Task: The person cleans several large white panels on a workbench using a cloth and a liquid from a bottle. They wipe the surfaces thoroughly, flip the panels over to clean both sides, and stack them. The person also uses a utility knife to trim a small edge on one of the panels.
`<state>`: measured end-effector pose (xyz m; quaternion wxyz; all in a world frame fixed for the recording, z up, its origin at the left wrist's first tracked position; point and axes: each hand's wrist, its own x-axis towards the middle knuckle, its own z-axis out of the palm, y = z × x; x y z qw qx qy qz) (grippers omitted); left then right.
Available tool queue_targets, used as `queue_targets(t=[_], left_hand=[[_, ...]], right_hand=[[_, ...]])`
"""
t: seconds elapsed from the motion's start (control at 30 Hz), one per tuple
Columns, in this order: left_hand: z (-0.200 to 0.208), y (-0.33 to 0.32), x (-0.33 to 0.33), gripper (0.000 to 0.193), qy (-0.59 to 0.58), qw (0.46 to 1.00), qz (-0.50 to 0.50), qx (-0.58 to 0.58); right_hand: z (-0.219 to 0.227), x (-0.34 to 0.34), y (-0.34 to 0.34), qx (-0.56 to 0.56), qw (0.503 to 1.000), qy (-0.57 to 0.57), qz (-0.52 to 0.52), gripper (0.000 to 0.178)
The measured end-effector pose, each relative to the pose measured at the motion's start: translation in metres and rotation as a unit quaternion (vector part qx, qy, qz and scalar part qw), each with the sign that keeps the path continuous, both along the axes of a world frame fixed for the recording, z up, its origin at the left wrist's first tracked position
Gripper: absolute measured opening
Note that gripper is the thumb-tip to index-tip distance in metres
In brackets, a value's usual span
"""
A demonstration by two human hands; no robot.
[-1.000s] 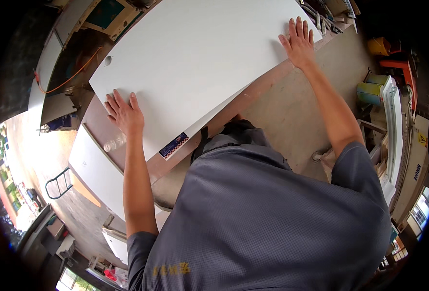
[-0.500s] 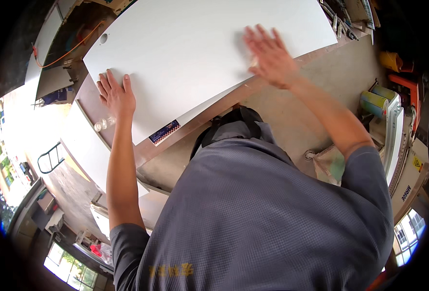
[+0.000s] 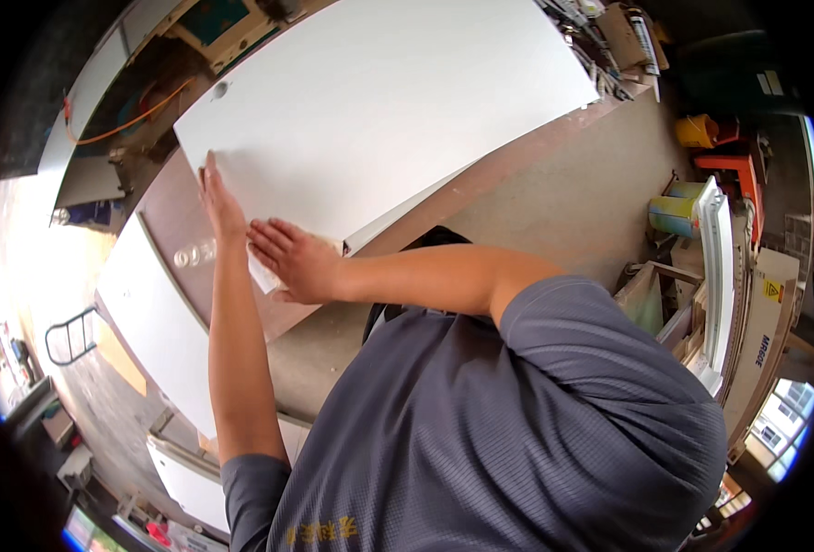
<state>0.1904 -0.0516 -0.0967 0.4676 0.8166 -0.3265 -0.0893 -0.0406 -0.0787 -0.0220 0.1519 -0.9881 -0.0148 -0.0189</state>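
A large white board [image 3: 398,110] lies flat on a brown workbench [image 3: 536,198]. My left hand [image 3: 218,198] rests flat on the board's near left edge, fingers together and pointing away from me. My right hand [image 3: 295,259] has crossed over and lies open on the board's near corner, just to the right of my left hand, fingers spread. Neither hand grips anything. My grey shirt fills the lower part of the view.
Another white panel [image 3: 149,313] lies lower left of the bench, with more panels [image 3: 182,478] below it. Tools and clutter [image 3: 609,46] sit at the bench's far right end. A yellow container [image 3: 697,131], an orange stand [image 3: 733,175] and stacked frames [image 3: 720,276] stand at right.
My right hand has swept from the board's far right edge across to the near left corner, beside my left hand. The left hand has stayed on the board's left edge.
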Motion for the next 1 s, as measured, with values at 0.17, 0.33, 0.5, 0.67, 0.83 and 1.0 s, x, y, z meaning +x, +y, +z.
queue_targets(t=[0.17,0.33,0.5,0.67,0.83,1.0], left_hand=[[0.013,0.009,-0.017,0.066,-0.034,0.991,0.021,0.124],[0.032,0.0,-0.053,0.07,-0.149,0.941,0.067,0.296],[0.032,-0.006,-0.059,0.071,-0.211,0.905,0.059,0.364],[0.039,-0.01,-0.062,0.075,-0.223,0.891,0.057,0.392],[0.046,-0.009,-0.065,0.078,-0.225,0.895,0.019,0.385],[0.046,-0.014,-0.062,0.079,-0.249,0.889,-0.005,0.383]], right_hand=[[0.002,-0.056,-0.08,0.016,0.995,-0.024,-0.096,0.094],[0.001,-0.147,-0.239,-0.051,0.961,0.008,-0.27,0.089],[-0.025,-0.267,-0.451,-0.124,0.851,-0.003,-0.51,0.088],[-0.01,-0.225,-0.409,-0.113,0.85,-0.019,-0.514,0.088],[-0.001,-0.212,-0.364,0.003,0.936,-0.027,-0.35,0.089],[-0.023,-0.283,-0.514,-0.1,0.789,-0.061,-0.604,0.087]])
